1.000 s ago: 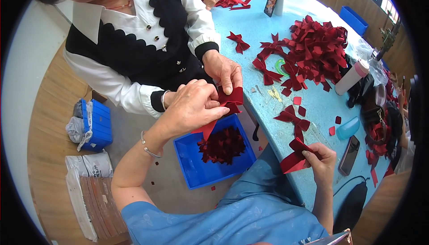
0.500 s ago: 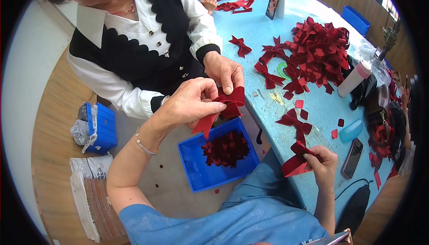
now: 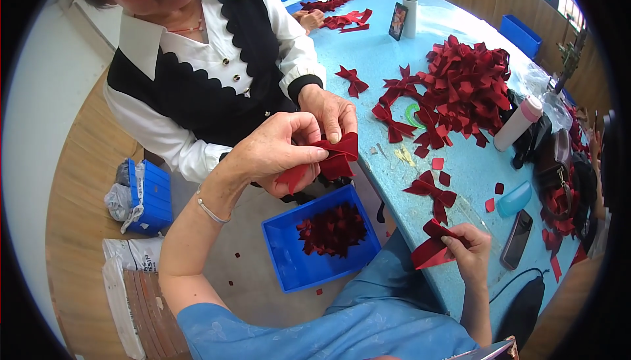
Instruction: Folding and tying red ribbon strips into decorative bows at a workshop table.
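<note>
My left hand point(image 3: 276, 153) is raised above my lap and pinches a dark red velvet ribbon bow point(image 3: 332, 157). Another person in a black vest and white shirt point(image 3: 197, 77) stands opposite and holds the same bow with a hand point(image 3: 332, 110). My right hand point(image 3: 468, 249) rests at the edge of the light blue table point(image 3: 388, 51) and grips a folded red ribbon piece point(image 3: 430, 249). A blue tray point(image 3: 292, 261) with dark red scraps sits on my lap below the left hand.
A large pile of red bows point(image 3: 467, 84) lies on the table, with single bows point(image 3: 430, 189) nearer me. A white bottle point(image 3: 517, 123), a phone point(image 3: 517, 238), a blue case point(image 3: 513, 199) and bags are at the right. A blue crate point(image 3: 151, 196) and sacks stand on the floor.
My left hand and the other person's hand have risen slightly with the bow between them. My right hand keeps its ribbon piece at the table edge.
</note>
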Demonstrator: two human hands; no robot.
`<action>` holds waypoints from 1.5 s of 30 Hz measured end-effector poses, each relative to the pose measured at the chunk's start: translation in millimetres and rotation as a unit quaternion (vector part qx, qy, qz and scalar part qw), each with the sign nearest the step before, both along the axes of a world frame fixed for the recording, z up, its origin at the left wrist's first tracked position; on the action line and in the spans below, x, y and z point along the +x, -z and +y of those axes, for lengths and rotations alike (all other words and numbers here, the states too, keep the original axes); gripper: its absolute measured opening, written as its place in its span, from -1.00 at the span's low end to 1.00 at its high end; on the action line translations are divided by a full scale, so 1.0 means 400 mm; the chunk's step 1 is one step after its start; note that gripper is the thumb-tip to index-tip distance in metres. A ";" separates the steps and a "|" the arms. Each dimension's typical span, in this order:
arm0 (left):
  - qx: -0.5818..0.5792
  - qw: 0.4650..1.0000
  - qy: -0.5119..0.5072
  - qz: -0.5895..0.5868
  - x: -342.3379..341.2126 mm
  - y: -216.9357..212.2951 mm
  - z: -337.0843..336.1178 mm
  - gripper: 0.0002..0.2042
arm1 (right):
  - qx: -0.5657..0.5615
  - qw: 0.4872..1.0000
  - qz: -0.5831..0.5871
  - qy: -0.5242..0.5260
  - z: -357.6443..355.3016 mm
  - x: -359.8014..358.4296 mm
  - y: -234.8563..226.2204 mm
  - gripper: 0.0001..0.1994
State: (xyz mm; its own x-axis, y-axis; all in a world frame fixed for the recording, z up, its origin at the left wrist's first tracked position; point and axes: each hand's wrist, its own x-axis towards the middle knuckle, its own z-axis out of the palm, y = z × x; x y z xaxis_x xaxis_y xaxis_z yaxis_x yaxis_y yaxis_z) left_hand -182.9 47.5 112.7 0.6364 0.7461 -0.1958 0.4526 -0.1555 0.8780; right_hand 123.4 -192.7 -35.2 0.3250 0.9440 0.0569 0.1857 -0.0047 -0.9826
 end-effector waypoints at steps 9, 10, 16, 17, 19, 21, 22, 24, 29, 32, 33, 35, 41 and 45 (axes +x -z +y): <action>0.109 0.994 0.021 -0.015 0.015 -0.010 0.024 -0.82 | 0.007 1.000 -0.015 0.000 0.006 0.005 0.005 -0.97; 0.157 0.987 0.027 -0.006 0.016 -0.012 0.026 -0.82 | 0.008 1.000 -0.020 -0.002 0.008 0.004 0.003 -0.97; 0.239 0.971 0.007 0.008 0.027 -0.020 0.009 -0.85 | -0.002 1.000 -0.031 -0.007 0.016 -0.007 -0.009 -0.97; 0.269 0.963 0.008 0.010 0.027 -0.021 0.006 -0.86 | -0.001 0.999 -0.031 -0.006 0.017 -0.008 -0.008 -0.97; 0.300 0.954 0.009 0.011 0.028 -0.021 0.003 -0.86 | -0.004 1.000 -0.029 -0.002 0.019 -0.011 0.000 -0.96; 0.348 0.937 0.019 0.023 0.028 -0.022 0.003 -0.88 | -0.003 1.000 -0.028 0.002 0.024 -0.011 -0.003 -0.94; 0.372 0.927 0.023 0.029 0.029 -0.022 0.004 -0.88 | 0.016 0.997 -0.070 -0.016 0.032 -0.008 -0.012 -0.93; 0.344 0.938 0.023 0.012 0.030 -0.020 0.006 -0.88 | 0.053 0.985 -0.154 -0.051 0.053 -0.004 -0.038 -0.89; 0.280 0.960 0.023 -0.013 0.015 0.002 0.015 -0.86 | 0.237 0.904 -0.327 -0.139 0.198 -0.028 -0.155 -0.87; 0.249 0.968 0.019 -0.022 0.019 0.001 0.016 -0.87 | 0.256 0.878 -0.361 -0.180 0.291 -0.062 -0.233 -0.86; 0.221 0.975 0.012 -0.028 0.019 0.000 0.017 -0.87 | 0.284 0.862 -0.367 -0.202 0.329 -0.076 -0.252 -0.86; 0.195 0.980 0.008 -0.037 0.025 -0.010 0.016 -0.87 | 0.311 0.845 -0.376 -0.220 0.371 -0.089 -0.278 -0.86; 0.012 0.998 -0.012 -0.068 0.030 -0.035 0.004 -0.87 | 0.313 0.830 -0.378 -0.265 0.402 -0.100 -0.281 -0.85; 0.044 0.996 0.005 -0.077 0.028 -0.022 0.008 -0.87 | 0.320 0.833 -0.374 -0.254 0.411 -0.105 -0.259 -0.84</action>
